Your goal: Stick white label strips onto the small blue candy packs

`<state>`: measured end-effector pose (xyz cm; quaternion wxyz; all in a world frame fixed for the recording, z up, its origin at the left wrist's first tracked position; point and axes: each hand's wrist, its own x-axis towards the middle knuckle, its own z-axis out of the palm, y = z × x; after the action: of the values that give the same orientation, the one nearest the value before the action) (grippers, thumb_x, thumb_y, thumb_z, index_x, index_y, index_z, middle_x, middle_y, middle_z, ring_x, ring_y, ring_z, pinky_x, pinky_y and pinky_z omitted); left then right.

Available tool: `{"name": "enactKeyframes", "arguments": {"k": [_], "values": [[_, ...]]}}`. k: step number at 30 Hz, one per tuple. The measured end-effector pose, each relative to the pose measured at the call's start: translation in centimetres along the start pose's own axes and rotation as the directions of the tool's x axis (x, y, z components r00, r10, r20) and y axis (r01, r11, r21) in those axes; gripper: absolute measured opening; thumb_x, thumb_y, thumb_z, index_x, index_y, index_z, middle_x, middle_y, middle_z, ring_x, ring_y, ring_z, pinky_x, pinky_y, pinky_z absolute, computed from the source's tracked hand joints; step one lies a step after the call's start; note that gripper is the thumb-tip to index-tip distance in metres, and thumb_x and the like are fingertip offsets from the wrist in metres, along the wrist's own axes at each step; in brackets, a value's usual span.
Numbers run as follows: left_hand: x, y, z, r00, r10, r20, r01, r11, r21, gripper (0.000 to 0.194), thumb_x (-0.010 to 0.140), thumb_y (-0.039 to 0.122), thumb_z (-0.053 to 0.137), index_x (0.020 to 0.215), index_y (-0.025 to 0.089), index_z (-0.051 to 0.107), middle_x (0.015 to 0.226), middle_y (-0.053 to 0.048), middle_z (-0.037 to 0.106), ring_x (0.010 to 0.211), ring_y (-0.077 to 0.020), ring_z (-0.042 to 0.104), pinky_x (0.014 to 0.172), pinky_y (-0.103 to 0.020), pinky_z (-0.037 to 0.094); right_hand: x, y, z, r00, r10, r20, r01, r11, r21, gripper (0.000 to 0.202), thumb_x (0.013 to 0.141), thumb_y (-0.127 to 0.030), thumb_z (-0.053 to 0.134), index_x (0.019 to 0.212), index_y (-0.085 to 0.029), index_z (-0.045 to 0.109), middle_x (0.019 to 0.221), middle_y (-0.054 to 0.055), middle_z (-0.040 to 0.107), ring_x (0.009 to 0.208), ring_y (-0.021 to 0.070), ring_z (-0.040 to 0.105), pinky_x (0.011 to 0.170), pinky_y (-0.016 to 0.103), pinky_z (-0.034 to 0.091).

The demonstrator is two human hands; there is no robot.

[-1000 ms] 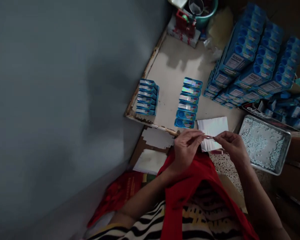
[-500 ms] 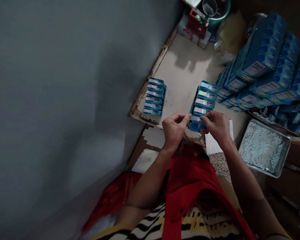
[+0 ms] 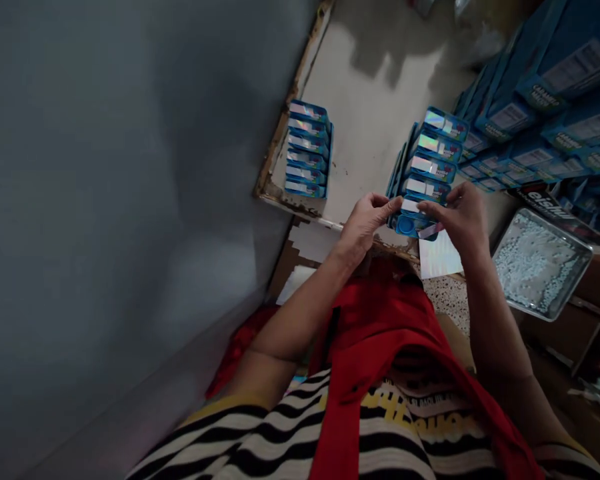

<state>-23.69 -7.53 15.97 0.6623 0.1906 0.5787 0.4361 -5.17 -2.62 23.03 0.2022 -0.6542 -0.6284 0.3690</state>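
A row of small blue candy packs (image 3: 431, 167) stands in a blue display box near the table's front edge. Shiny white stickers lie across most of their tops; the nearest pack (image 3: 406, 225) shows a bare round blue cap. My left hand (image 3: 363, 223) is closed, thumb and forefinger against the left end of the second-nearest pack. On that pack lies a white sticker (image 3: 410, 205), which my closed right hand (image 3: 465, 217) presses with a fingertip. Below the right fingers sits a pinkish shiny strip (image 3: 431, 230); its hold is partly hidden.
Another row of stickered blue packs (image 3: 307, 150) stands at the table's left edge beside the grey wall (image 3: 205, 133). Stacked blue boxes (image 3: 550, 87) fill the right. A sticker sheet (image 3: 440, 257) overhangs the front edge, left of a metal tray (image 3: 537, 263) of small pale pieces.
The view has moved closer to the table. The sticker stretched between my hands now lies on the second-nearest pack, and a pinkish strip shows below my right fingers.
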Motion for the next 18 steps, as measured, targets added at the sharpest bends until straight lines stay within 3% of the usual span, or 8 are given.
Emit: {"name": "enactKeyframes", "arguments": {"k": [2, 4, 6, 8, 10, 13, 15, 18], "values": [[1.0, -0.7, -0.7, 1.0, -0.025, -0.003, 0.025, 0.999, 0.042, 0.043, 0.084, 0.052, 0.087, 0.094, 0.017, 0.063, 0.094, -0.004, 0.07, 0.086, -0.0149, 0.068, 0.081, -0.027, 0.055, -0.1, 0.0, -0.2, 0.998, 0.044, -0.045, -0.042, 0.998, 0.05, 0.048, 0.07, -0.044, 0.094, 0.088, -0.024, 0.054, 0.073, -0.006, 0.052, 0.072, 0.016, 0.062, 0.057, 0.026, 0.048], [1.2, -0.6, -1.4, 0.989, 0.1, -0.112, -0.086, 0.988, 0.13, 0.046, 0.08, 0.052, 0.09, 0.094, 0.018, 0.062, 0.093, -0.003, 0.068, 0.088, -0.0151, 0.067, 0.083, -0.026, 0.054, -0.6, -0.6, -0.5, 0.994, 0.092, -0.055, -0.084, 0.987, 0.134, 0.053, 0.068, -0.047, 0.096, 0.085, -0.025, 0.052, 0.07, -0.008, 0.048, 0.068, 0.0148, 0.062, 0.054, 0.026, 0.049], [0.1, 0.1, -1.8, 0.921, 0.301, -0.247, -0.249, 0.943, 0.223, 0.046, 0.079, 0.052, 0.09, 0.093, 0.018, 0.062, 0.092, -0.002, 0.067, 0.09, -0.015, 0.066, 0.083, -0.025, 0.054, -1.5, -1.6, -1.0, 0.992, 0.114, -0.046, -0.099, 0.964, 0.248, 0.053, 0.071, -0.053, 0.094, 0.086, -0.026, 0.051, 0.067, -0.009, 0.046, 0.064, 0.0136, 0.06, 0.052, 0.026, 0.051], [-2.4, 1.3, -1.7, 0.867, 0.416, -0.274, -0.353, 0.901, 0.252, 0.044, 0.084, 0.056, 0.085, 0.095, 0.019, 0.065, 0.089, -0.002, 0.067, 0.087, -0.0143, 0.067, 0.079, -0.025, 0.054, -2.4, -2.6, -1.4, 0.993, 0.11, -0.041, -0.089, 0.932, 0.351, 0.052, 0.076, -0.06, 0.09, 0.087, -0.027, 0.051, 0.065, -0.009, 0.046, 0.06, 0.012, 0.057, 0.051, 0.026, 0.053], [-5.5, 2.3, -0.8, 0.911, 0.38, -0.159, -0.349, 0.917, 0.191, 0.044, 0.085, 0.06, 0.081, 0.099, 0.019, 0.069, 0.085, -0.001, 0.069, 0.076, -0.0129, 0.067, 0.069, -0.023, 0.054, -3.0, -3.5, -1.5, 0.994, 0.107, -0.035, -0.084, 0.913, 0.4, 0.053, 0.077, -0.065, 0.087, 0.087, -0.027, 0.052, 0.064, -0.009, 0.048, 0.057, 0.0108, 0.055, 0.049, 0.025, 0.053], [-9.2, 3.1, 1.0, 0.979, 0.191, 0.067, -0.193, 0.98, 0.037, 0.06, 0.072, 0.058, 0.09, 0.115, 0.021, 0.073, 0.086, -0.002, 0.075, 0.059, -0.0119, 0.065, 0.054, -0.023, 0.053, -3.4, -4.4, -1.3, 0.993, 0.12, -0.023, -0.1, 0.905, 0.414, 0.055, 0.077, -0.07, 0.085, 0.088, -0.027, 0.052, 0.065, -0.008, 0.051, 0.057, 0.0111, 0.056, 0.047, 0.024, 0.052], [-10.1, 3.1, 2.0, 0.988, 0.106, 0.111, -0.103, 0.994, -0.036, 0.07, 0.063, 0.052, 0.097, 0.12, 0.021, 0.072, 0.088, -0.002, 0.077, 0.057, -0.0126, 0.067, 0.051, -0.024, 0.053, -3.4, -4.8, -1.2, 0.993, 0.12, -0.016, -0.102, 0.905, 0.412, 0.055, 0.078, -0.071, 0.084, 0.089, -0.027, 0.053, 0.066, -0.007, 0.052, 0.059, 0.0119, 0.059, 0.048, 0.024, 0.051], [-10.0, 2.8, 2.7, 0.994, 0.076, 0.075, -0.07, 0.995, -0.076, 0.05, 0.065, 0.05, 0.095, 0.099, 0.02, 0.075, 0.073, 0.0, 0.074, 0.053, -0.0129, 0.066, 0.05, -0.023, 0.054, -3.8, -5.0, -1.2, 0.993, 0.117, 0.008, -0.11, 0.899, 0.424, 0.054, 0.079, -0.07, 0.083, 0.091, -0.026, 0.054, 0.067, -0.007, 0.055, 0.06, 0.0122, 0.061, 0.049, 0.023, 0.049]]}}
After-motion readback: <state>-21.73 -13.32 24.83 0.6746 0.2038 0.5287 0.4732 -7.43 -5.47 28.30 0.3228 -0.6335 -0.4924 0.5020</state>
